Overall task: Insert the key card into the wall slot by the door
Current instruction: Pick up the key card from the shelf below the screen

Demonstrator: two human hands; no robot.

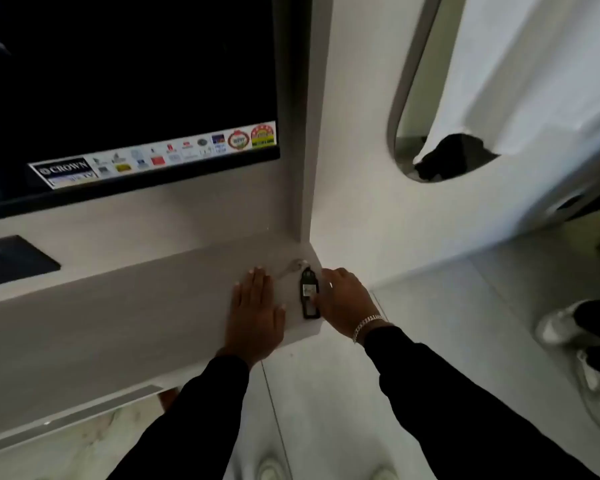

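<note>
Left hand (255, 311) lies flat & open, palm down on the pale shelf (118, 306); right hand (343, 299) is loosely open w/ fingertips touching the right edge of the key card (309, 294), not yet gripping it. The card, a dark flat tag w/ a metal key (293, 266) at its far end, lies near the shelf's corner below the TV (129, 98). Prob. light, stiff & slick: pinch the long edges, mind the key dangling.

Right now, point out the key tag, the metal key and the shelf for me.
key tag (309, 295): head view, middle of its black body.
metal key (293, 267): head view, on the silvery blade.
shelf (125, 306): head view, bare top left of the hands.
</note>
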